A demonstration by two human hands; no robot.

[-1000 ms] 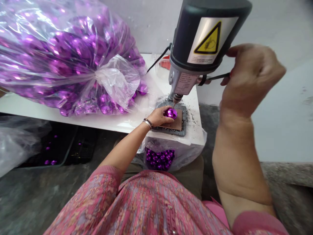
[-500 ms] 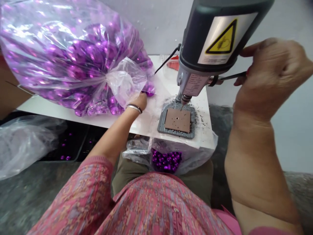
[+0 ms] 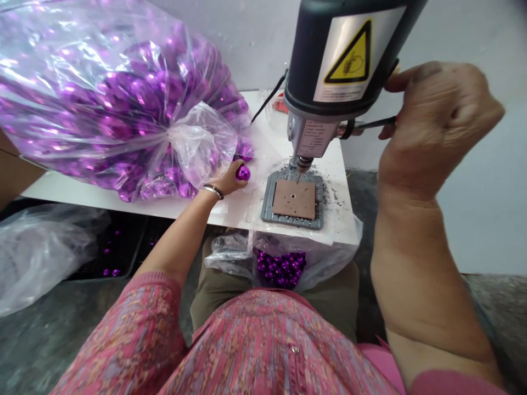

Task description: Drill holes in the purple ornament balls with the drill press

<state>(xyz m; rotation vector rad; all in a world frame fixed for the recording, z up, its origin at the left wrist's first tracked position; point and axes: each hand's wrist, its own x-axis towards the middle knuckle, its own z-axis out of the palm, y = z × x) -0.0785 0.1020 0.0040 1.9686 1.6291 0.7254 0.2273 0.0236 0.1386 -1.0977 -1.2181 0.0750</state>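
My single view looks from my head, forward and steeply down, over my shirt (image 3: 255, 351) at six o'clock. The drill (image 3: 337, 82) stands close at one, cut by the top edge; the table (image 3: 230, 211) lies farther off, around the clock's centre, and the wall (image 3: 247, 49) behind, at twelve.

A large clear plastic bag of round purple balls (image 3: 119, 104) lies on the left part of the white rectangular desk (image 3: 233, 211). Near the right edge stands a grey-and-black metal drill press (image 3: 321, 107), a square brown board (image 3: 294, 204) on its base (image 3: 267, 206). Between bag and base, a round purple ball (image 3: 243, 173) is in the left fingers (image 3: 237, 184). Below the front edge, before the base, is a second clear plastic bag (image 3: 323, 260) of balls.
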